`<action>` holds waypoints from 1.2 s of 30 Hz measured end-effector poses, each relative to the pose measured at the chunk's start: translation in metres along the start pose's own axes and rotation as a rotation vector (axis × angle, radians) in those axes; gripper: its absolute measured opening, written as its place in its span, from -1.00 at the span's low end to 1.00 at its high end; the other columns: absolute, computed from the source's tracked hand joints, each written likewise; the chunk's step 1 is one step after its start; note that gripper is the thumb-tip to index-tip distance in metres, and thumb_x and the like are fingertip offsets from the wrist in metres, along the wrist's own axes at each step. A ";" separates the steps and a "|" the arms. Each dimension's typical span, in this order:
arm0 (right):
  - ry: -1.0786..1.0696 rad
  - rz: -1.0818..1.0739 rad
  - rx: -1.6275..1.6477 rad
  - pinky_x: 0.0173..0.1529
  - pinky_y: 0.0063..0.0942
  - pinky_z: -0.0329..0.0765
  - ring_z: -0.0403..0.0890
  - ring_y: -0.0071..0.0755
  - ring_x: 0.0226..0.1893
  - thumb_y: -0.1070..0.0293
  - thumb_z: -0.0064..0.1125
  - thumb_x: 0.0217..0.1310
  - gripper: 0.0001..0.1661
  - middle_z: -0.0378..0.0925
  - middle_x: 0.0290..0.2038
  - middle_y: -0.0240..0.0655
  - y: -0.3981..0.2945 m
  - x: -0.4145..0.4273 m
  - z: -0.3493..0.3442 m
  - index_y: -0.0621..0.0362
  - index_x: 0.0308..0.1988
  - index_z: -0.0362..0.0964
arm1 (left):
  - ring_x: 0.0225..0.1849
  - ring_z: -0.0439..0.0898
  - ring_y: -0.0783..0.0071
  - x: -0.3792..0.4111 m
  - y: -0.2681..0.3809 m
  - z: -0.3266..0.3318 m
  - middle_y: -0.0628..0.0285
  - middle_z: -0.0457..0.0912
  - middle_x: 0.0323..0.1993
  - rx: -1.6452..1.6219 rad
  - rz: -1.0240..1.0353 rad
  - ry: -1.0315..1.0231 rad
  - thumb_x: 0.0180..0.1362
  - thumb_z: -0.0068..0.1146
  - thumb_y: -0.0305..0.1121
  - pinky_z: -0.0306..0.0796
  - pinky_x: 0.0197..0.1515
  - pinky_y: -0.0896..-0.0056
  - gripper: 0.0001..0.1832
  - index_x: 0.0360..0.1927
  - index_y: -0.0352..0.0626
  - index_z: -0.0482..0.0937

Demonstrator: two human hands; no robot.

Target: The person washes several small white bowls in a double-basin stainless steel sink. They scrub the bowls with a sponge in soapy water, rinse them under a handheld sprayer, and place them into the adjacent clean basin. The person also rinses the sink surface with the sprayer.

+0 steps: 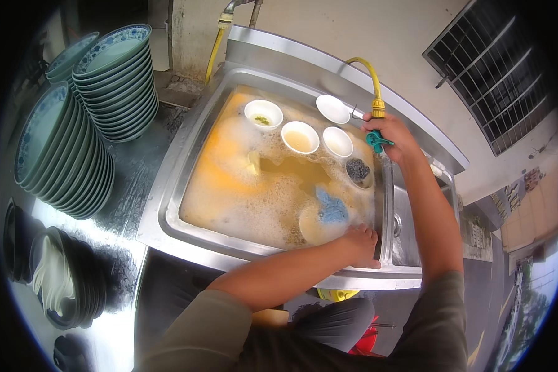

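Note:
My right hand (393, 135) is closed around a green spray nozzle (376, 141) on a yellow hose (373, 76), over the sink's right back part. At the front right of the sudsy sink (200, 242), my left hand (363, 245) lies at the inner edge with nothing visibly held. A blue cloth (332, 208) rests on a partly submerged round dish (312, 228) beside it. White bowls (300, 137) float towards the back, one bowl (263, 114) with green scraps in it. A dark scouring pad (357, 169) sits in another bowl. A pale yellow piece (254, 162) pokes out of the foam.
Tall stacks of blue-patterned bowls (116, 83) stand on the metal table at the left, with dark dishes (86, 288) nearer me. To the right lies a second basin (404, 223). The sink's metal backsplash (307, 56) runs along the wall. A red container (367, 339) is below.

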State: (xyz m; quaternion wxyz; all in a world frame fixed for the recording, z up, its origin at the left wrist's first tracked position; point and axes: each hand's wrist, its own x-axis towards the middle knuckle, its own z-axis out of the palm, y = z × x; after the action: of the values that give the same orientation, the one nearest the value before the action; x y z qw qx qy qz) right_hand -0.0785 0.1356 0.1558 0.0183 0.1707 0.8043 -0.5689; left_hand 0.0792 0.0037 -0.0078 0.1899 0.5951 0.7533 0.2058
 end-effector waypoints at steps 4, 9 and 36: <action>-0.041 -0.070 0.385 -0.32 -0.44 0.53 0.65 -0.42 -0.34 0.50 0.19 0.34 -0.82 0.70 -0.15 -0.19 -0.014 0.067 0.102 0.15 -0.06 0.46 | 0.43 0.34 0.01 0.007 0.001 0.011 -0.09 0.45 0.39 -0.031 0.031 0.048 0.22 0.08 0.39 0.34 0.34 -0.15 0.07 0.42 -0.48 0.34; -0.009 -0.165 0.423 -0.40 -0.39 0.53 0.66 -0.32 -0.37 0.51 0.11 0.42 -0.86 0.70 -0.10 -0.11 -0.051 0.127 0.233 0.16 -0.04 0.43 | 0.43 0.39 0.01 0.017 0.020 0.017 -0.03 0.52 0.37 0.196 -0.088 0.222 0.17 0.18 0.31 0.32 0.38 -0.14 -0.07 0.39 -0.27 0.46; -0.167 -0.110 0.089 -0.14 -0.20 0.74 0.74 -0.17 -0.17 0.35 0.03 0.45 -0.69 0.68 -0.14 -0.15 -0.141 0.165 0.319 0.31 0.06 0.42 | 0.30 0.57 0.06 0.030 0.011 0.003 0.05 0.66 0.21 -0.160 0.072 0.141 0.14 0.27 0.20 0.39 0.33 -0.08 -0.31 0.17 -0.12 0.67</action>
State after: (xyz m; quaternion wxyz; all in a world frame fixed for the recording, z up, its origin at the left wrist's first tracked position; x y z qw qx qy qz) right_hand -0.3282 -0.1583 0.1351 0.0467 0.0790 0.7819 -0.6166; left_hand 0.0834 0.0357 -0.0058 0.1759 0.5887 0.7240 0.3134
